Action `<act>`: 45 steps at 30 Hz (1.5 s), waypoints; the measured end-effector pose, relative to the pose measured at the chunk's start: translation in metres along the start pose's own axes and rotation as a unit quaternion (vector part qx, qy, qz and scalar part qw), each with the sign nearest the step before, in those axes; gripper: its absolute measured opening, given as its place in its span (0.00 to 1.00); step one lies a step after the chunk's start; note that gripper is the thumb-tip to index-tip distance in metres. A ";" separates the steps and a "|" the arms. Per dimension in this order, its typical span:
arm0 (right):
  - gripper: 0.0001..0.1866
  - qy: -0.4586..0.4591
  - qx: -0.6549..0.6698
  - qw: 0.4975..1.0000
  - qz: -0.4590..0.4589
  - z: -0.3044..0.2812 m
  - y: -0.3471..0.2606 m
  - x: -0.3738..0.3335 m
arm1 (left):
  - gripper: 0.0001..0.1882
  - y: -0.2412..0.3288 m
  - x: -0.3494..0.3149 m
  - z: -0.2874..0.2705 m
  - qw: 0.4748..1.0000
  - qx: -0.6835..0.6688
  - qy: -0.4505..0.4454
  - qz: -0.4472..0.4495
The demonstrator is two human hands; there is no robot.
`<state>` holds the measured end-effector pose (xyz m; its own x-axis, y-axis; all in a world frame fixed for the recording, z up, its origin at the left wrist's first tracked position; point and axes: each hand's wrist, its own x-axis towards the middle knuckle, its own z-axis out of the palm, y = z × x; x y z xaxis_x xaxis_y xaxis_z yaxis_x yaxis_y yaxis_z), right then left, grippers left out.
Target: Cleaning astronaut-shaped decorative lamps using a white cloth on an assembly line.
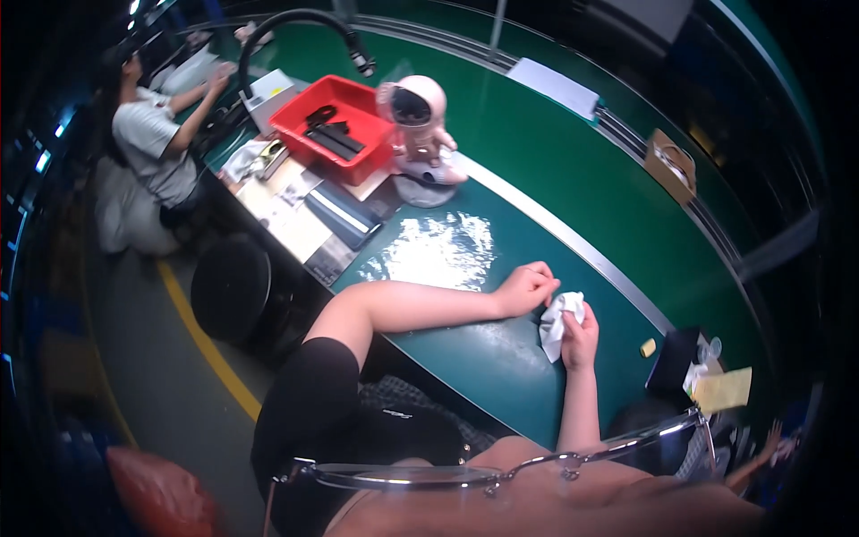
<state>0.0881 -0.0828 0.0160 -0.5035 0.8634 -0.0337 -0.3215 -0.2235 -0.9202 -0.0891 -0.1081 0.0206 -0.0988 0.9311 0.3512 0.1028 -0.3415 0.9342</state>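
Observation:
A crumpled white cloth or tissue [553, 333] hangs from my right hand [582, 340], whose fingers and thumb pinch its edge above the dark green tabletop [429, 345]. My left hand [526, 290] is just left of the cloth, with its fingers curled in toward the palm. Anything inside those fingers is hidden or too small to make out. My left forearm lies across the near part of the table. Bright light glares off the surface beyond it.
A pink-and-white astronaut figure [422, 125] stands on a grey base beyond my left arm. Beside it, a red bin [380, 148] holds black parts. Papers lie nearby under a black gooseneck [295, 16]. A yellow piece [648, 347] is at right. Another person [161, 134] sits at far left.

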 end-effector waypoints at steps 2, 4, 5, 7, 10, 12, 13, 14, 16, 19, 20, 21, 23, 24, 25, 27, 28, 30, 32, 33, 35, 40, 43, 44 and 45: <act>0.14 -0.001 0.001 1.000 0.001 -0.004 0.000 0.000 | 0.19 0.000 0.001 0.002 1.000 0.013 0.005 0.015; 0.14 -0.008 0.003 1.000 -0.001 -0.005 0.002 0.002 | 0.19 -0.002 0.000 0.001 1.000 -0.005 0.005 0.015; 0.14 -0.006 0.008 1.000 0.001 -0.005 0.001 0.001 | 0.19 -0.001 0.000 0.002 1.000 -0.009 0.000 0.012; 0.14 -0.011 0.015 1.000 0.005 -0.006 0.001 0.001 | 0.19 -0.005 0.000 0.003 1.000 -0.012 0.001 0.025; 0.15 0.007 0.024 1.000 -0.003 -0.005 0.001 0.002 | 0.19 -0.007 0.000 0.004 0.999 -0.024 0.000 0.025; 0.15 0.015 0.021 1.000 -0.001 -0.002 0.000 0.001 | 0.19 -0.007 0.000 0.004 0.999 -0.027 0.000 0.026; 0.15 0.004 0.022 1.000 -0.002 -0.001 -0.002 0.001 | 0.19 -0.006 0.000 0.004 0.999 -0.032 0.000 0.021; 0.15 0.005 0.022 1.000 -0.002 -0.001 -0.001 0.001 | 0.19 -0.007 0.000 0.004 0.999 -0.033 0.004 0.027; 0.15 0.008 0.023 1.000 0.001 -0.003 -0.001 0.001 | 0.19 -0.007 0.000 0.004 1.000 -0.020 0.007 0.023; 0.15 0.000 0.026 1.000 0.004 -0.004 -0.001 0.001 | 0.18 -0.005 -0.001 0.001 1.000 -0.006 -0.003 0.016; 0.15 0.002 0.024 1.000 0.003 -0.004 -0.001 0.001 | 0.18 -0.007 0.000 0.003 1.000 -0.011 -0.003 0.016; 0.15 0.005 0.022 1.000 0.000 -0.005 0.000 0.001 | 0.18 -0.007 0.000 0.003 1.000 -0.012 -0.002 0.015; 0.16 -0.001 0.017 1.000 0.000 -0.005 -0.003 0.000 | 0.18 -0.009 0.000 0.005 1.000 -0.010 -0.002 0.024; 0.16 -0.003 0.018 1.000 -0.001 -0.005 -0.003 0.000 | 0.18 -0.007 0.000 0.004 1.000 -0.003 -0.006 0.021; 0.16 -0.010 0.017 1.000 0.003 -0.005 -0.003 0.000 | 0.18 -0.007 -0.001 0.003 1.000 0.000 -0.003 0.021; 0.16 -0.010 0.020 1.000 0.005 -0.007 -0.002 0.001 | 0.18 -0.007 -0.001 0.004 1.000 0.003 -0.002 0.021; 0.16 -0.007 0.023 1.000 0.007 -0.008 -0.001 0.001 | 0.18 -0.007 -0.001 0.003 1.000 0.005 0.000 0.021; 0.16 -0.016 0.020 1.000 0.003 -0.010 0.000 0.002 | 0.18 -0.008 -0.001 0.004 1.000 0.001 -0.006 0.008; 0.16 -0.025 0.017 1.000 0.000 -0.012 0.001 0.003 | 0.18 -0.007 -0.001 0.004 1.000 0.001 -0.007 0.008; 0.16 -0.020 0.009 1.000 -0.004 -0.013 0.002 0.003 | 0.18 -0.006 0.000 0.004 1.000 0.000 -0.009 0.008; 0.15 -0.016 0.001 1.000 -0.007 -0.013 0.001 0.003 | 0.18 -0.004 -0.001 0.003 1.000 -0.002 -0.010 0.008; 0.16 -0.008 0.013 1.000 0.003 -0.010 -0.001 0.001 | 0.18 -0.005 -0.002 0.001 1.000 -0.005 -0.003 0.022; 0.16 -0.018 0.016 1.000 -0.001 -0.014 0.002 0.002 | 0.19 -0.003 -0.003 0.001 1.000 -0.008 -0.006 0.024; 0.16 -0.022 0.011 1.000 -0.001 -0.013 0.002 0.002 | 0.19 -0.004 -0.003 0.002 1.000 -0.011 -0.008 0.014; 0.16 -0.012 0.007 1.000 -0.001 -0.011 0.001 0.002 | 0.19 -0.005 -0.003 0.002 1.000 -0.014 -0.010 0.004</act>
<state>0.0959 -0.0765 0.0101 -0.5216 0.8529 -0.0226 -0.3335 -0.2282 -0.9147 -0.0871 -0.1091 0.0151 -0.0784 0.9307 0.3573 0.0754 -0.3518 0.9330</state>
